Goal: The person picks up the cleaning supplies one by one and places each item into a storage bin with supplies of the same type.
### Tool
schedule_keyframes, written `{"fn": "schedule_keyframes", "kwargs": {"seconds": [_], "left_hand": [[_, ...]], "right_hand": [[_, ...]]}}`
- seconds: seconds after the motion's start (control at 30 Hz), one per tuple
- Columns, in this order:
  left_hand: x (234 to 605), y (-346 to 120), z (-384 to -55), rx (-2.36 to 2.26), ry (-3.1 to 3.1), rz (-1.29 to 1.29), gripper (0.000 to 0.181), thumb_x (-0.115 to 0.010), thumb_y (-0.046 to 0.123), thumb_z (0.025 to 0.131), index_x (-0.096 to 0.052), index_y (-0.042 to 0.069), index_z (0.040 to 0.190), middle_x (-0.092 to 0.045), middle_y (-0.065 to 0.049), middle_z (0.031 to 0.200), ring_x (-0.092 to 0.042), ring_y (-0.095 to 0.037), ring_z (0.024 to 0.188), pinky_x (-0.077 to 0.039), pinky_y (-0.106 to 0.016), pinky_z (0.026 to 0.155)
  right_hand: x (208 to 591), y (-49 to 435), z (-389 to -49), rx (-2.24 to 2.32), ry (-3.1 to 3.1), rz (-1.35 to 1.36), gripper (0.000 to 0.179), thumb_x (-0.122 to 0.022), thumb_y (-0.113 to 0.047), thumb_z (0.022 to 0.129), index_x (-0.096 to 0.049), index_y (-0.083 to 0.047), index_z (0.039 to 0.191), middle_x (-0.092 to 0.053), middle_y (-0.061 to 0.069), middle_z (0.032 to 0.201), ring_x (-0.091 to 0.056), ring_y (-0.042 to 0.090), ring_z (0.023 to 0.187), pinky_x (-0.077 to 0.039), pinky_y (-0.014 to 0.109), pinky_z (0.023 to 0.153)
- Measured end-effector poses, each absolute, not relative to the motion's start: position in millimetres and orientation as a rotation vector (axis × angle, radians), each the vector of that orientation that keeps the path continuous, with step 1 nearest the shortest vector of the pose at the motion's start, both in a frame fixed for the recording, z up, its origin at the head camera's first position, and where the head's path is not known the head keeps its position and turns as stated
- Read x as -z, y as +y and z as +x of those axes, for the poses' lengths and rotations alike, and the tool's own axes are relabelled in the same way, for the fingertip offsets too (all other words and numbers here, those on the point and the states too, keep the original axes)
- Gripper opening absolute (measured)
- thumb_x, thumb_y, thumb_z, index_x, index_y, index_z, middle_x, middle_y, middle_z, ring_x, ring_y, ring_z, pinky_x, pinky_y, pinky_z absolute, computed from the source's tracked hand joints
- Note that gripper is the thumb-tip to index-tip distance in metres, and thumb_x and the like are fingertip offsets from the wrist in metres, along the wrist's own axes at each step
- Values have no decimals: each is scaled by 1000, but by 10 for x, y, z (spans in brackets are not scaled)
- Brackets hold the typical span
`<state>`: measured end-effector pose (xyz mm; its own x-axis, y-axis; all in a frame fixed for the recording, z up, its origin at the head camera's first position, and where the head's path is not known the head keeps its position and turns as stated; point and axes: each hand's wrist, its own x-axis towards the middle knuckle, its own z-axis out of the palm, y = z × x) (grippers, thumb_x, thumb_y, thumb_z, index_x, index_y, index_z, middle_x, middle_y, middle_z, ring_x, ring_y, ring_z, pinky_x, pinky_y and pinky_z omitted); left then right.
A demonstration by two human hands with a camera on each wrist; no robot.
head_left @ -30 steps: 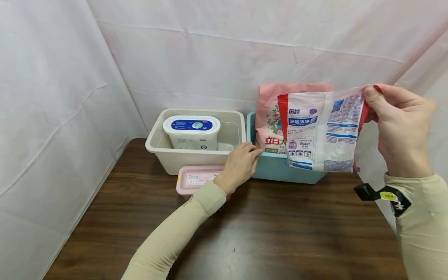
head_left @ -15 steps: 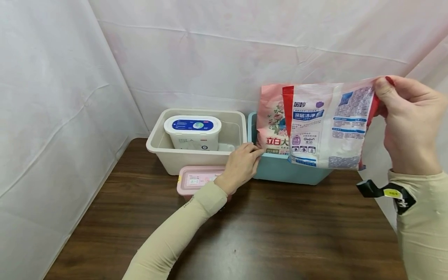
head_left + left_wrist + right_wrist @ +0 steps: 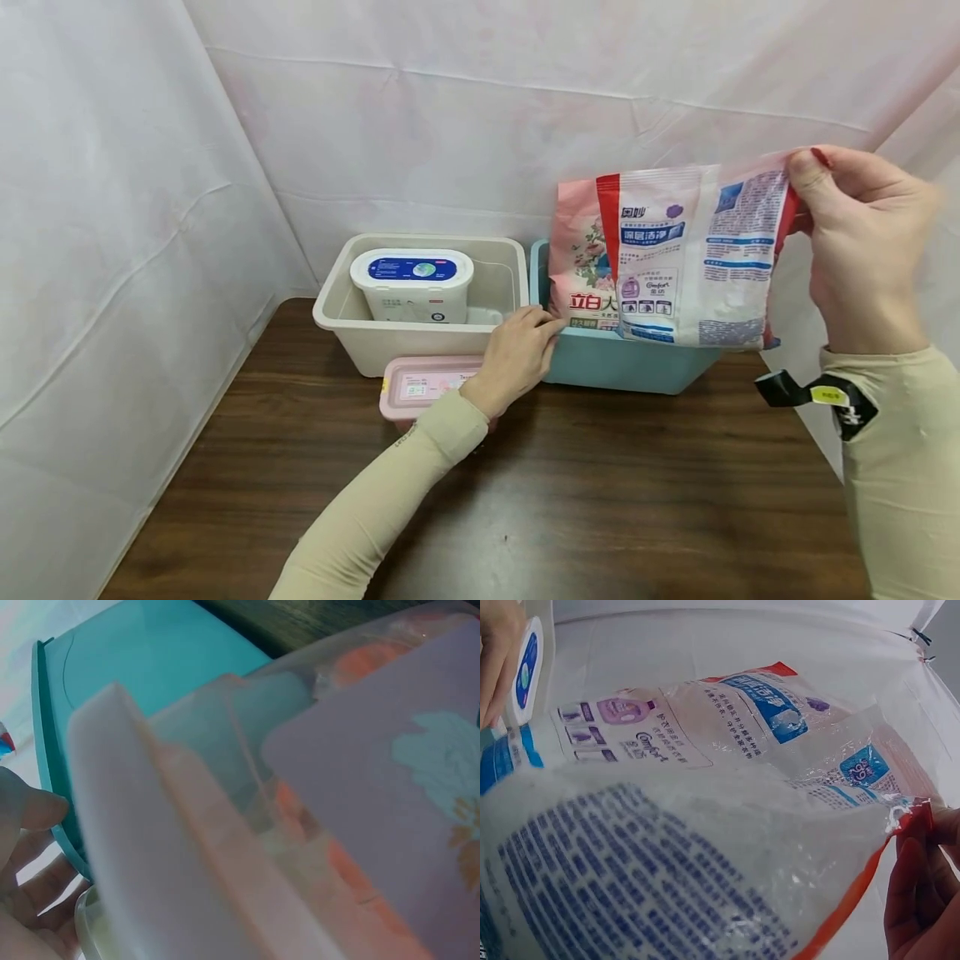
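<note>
In the head view my right hand (image 3: 873, 246) pinches the top corner of a white and red bag of laundry powder (image 3: 693, 258). The bag hangs tilted in front of and over the light blue bin (image 3: 630, 362). A pink bag of laundry powder (image 3: 581, 250) stands inside that bin, partly covered by the held one. My left hand (image 3: 517, 358) grips the blue bin's near left rim; its thumb (image 3: 45, 810) lies against the rim in the left wrist view. In the right wrist view, fingertips (image 3: 911, 877) hold the bag's red edge (image 3: 847, 900).
A cream bin (image 3: 420, 337) stands left of the blue one, holding a white oval tub (image 3: 412, 283) with a blue label. A pink lidded box (image 3: 408, 387) sits in front, partly under my left forearm. All rest on a dark wooden table (image 3: 570, 500) before a white curtain (image 3: 450, 125).
The white and red bag has risen, moving right and then slightly back left with my right hand, showing more of the blue bin's front. My left hand stays on the rim.
</note>
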<state>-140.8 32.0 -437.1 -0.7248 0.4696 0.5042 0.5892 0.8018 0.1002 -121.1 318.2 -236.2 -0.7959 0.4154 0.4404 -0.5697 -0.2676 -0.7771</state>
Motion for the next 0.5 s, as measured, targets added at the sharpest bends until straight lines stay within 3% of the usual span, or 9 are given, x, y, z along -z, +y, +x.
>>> {"fn": "schedule_keyframes", "kwargs": {"seconds": [0.27, 0.5], "left_hand": [[4348, 303, -1359, 340, -2538, -790, 29, -65, 21, 105, -78, 22, 132, -76, 2, 119, -68, -18, 115, -57, -31, 101], [4328, 292, -1317, 316, -2504, -805, 29, -66, 22, 105, -78, 22, 132, -76, 3, 119, -68, -18, 115, -57, -31, 102]], "right_hand": [[2424, 3157, -1235, -2128, -1367, 235, 27, -84, 6, 83, -77, 16, 107, -78, 15, 86, -69, 19, 59, -60, 23, 55], [2359, 3141, -1202, -2071, -1387, 212, 39, -93, -4, 76, -77, 15, 107, -76, 15, 85, -66, 19, 58, -60, 22, 56]]}}
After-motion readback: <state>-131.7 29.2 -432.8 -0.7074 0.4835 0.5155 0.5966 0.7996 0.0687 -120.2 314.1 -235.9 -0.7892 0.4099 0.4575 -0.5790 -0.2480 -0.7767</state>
